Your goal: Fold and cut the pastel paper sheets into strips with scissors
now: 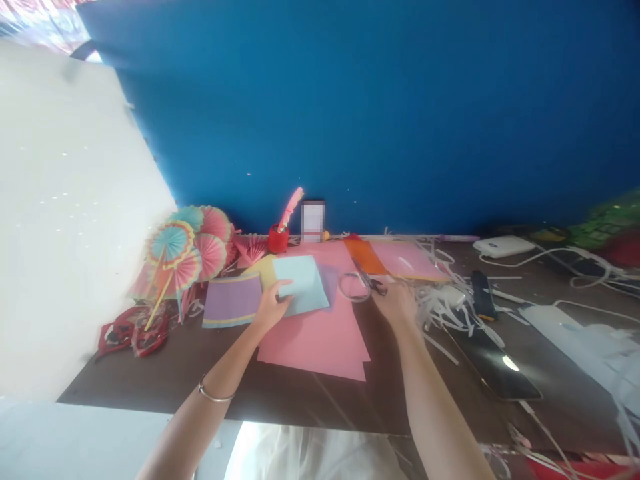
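Note:
My left hand (273,308) pinches the left edge of a light blue sheet of paper (307,277), thumb on top. The sheet lies at a slant over larger pink paper sheets (317,347). Beside that hand lies a purple paper piece with yellow and blue edging (233,301), and a yellow sheet (263,269) peeks out behind. My right hand (397,303) is closed at the dark handles of what look like scissors (376,285), blurred. A pale ring-shaped loop (353,287) is next to them; I cannot make out its material.
Paper pinwheel fans (173,245) stand at the left above red plastic-wrapped items (137,330). A red holder (279,239) stands at the back near orange paper (367,255). White paper strips (447,303), a phone (500,367), a white power bank (505,246) and cables occupy the right.

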### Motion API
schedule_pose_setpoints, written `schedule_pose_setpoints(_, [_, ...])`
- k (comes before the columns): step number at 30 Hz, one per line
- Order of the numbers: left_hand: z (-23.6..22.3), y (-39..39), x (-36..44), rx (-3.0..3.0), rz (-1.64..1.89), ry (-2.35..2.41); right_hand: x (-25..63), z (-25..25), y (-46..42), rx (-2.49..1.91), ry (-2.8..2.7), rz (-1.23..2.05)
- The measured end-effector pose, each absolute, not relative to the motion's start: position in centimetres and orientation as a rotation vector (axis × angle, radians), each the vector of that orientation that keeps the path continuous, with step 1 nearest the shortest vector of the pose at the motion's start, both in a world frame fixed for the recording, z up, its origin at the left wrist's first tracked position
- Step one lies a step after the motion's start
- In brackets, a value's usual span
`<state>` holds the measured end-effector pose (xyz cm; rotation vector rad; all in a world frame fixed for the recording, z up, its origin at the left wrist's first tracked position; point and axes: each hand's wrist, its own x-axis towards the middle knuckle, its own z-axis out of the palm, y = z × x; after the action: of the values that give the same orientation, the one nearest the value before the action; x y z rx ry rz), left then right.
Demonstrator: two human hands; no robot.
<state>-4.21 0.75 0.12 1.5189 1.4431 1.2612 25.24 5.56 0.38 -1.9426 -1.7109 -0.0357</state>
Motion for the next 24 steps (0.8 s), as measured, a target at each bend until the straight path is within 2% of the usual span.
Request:
schedule_pose_setpoints(5, [0.3, 0.6, -4.2, 1.405, 1.311, 1.367, 24.2, 1.5, 4.4, -2.042, -1.788, -0.312])
schedule_pose_setpoints(10, [0.6, 0.4, -4.2, 1.434, 1.293, 1.402, 24.4, 2.1, 4.5, -2.056, -1.570, -0.202])
schedule_pose_setpoints(15, [0.8, 0.3, -4.4, 1.475, 1.362, 1.469, 23.8, 2.8, 5.3, -1.725, -1.260, 0.189])
schedule_pose_setpoints(21, [1.1, 0.3, -4.5, 1.384, 1.463, 1.521, 21.7, 3.6, 3.9, -1.235, -1.332, 1.277])
schedule_pose_setpoints(24, [1.5, 0.2, -4.4, 1.323, 1.507, 1.519, 21.2, 3.4, 3.2, -1.167, -1.388, 1.559])
